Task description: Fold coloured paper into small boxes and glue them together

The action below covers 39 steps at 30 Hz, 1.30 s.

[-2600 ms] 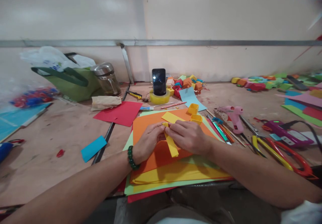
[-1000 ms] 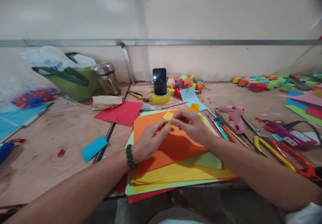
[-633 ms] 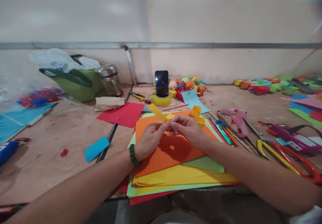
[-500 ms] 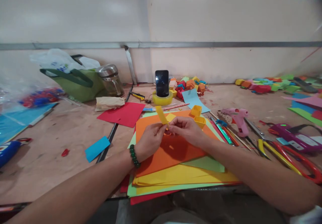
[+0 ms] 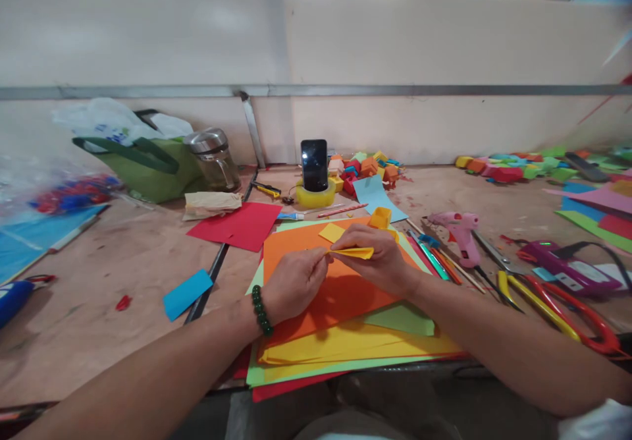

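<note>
Between my two hands is a narrow folded strip of yellow paper [image 5: 356,253], held above an orange sheet [image 5: 291,318]. My left hand [image 5: 296,283], with a dark green bead bracelet at the wrist, pinches the strip's left end. Closed around the other part is my right hand [image 5: 378,259], the strip lying across its fingers. A small flat yellow piece [image 5: 332,232] lies on the orange sheet just behind the hands. Small folded yellow paper boxes [image 5: 381,217] stand behind my right hand, which partly hides them. Yellow sheets [image 5: 316,352] and green ones are stacked beneath.
A phone [image 5: 315,165] stands in a yellow tape roll [image 5: 315,196] before piled paper cubes [image 5: 369,165]. On the right lie a pink glue gun [image 5: 460,232], pencils and red-yellow-handled scissors [image 5: 575,308]. A red sheet [image 5: 241,224], glass jar [image 5: 214,160] and green bag [image 5: 148,173] are left.
The yellow strip pointed up and away from my left fingers before; now it lies sideways, pointing right across my right hand. My right hand has turned over the strip.
</note>
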Motion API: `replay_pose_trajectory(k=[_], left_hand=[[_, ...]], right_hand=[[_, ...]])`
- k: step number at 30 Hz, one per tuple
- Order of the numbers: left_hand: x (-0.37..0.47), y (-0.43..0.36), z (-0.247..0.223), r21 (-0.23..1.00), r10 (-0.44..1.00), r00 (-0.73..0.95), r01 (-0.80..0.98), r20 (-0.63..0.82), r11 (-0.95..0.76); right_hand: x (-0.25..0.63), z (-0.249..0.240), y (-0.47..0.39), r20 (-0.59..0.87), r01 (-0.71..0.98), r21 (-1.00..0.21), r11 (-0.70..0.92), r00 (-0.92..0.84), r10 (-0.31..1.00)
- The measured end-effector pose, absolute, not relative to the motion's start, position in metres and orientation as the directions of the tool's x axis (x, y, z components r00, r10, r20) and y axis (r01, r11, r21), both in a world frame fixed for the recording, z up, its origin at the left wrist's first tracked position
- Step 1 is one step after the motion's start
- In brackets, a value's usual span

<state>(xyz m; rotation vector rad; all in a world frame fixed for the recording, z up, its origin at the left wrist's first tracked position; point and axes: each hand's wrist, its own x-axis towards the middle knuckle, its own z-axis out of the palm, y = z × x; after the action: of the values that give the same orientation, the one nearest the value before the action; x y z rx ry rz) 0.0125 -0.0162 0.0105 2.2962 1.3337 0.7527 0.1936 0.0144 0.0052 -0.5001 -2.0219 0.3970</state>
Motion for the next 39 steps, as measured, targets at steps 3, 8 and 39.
replay_pose_trajectory(k=[3,8,39], left_hand=[[0.013,-0.017,0.012,0.573,0.872,0.413,0.661,0.262,-0.485],[0.014,-0.018,0.012,0.657,0.875,0.388,0.585,0.288,-0.476],[0.015,-0.021,0.014,0.851,0.917,0.334,0.395,0.218,-0.347]], right_hand=[[0.196,0.005,0.013,0.782,0.233,-0.328,0.915,-0.476,0.402],[0.196,0.008,0.010,0.808,0.199,-0.159,0.967,-0.536,0.243],[0.199,0.011,0.004,0.784,0.211,0.052,0.976,-0.614,0.091]])
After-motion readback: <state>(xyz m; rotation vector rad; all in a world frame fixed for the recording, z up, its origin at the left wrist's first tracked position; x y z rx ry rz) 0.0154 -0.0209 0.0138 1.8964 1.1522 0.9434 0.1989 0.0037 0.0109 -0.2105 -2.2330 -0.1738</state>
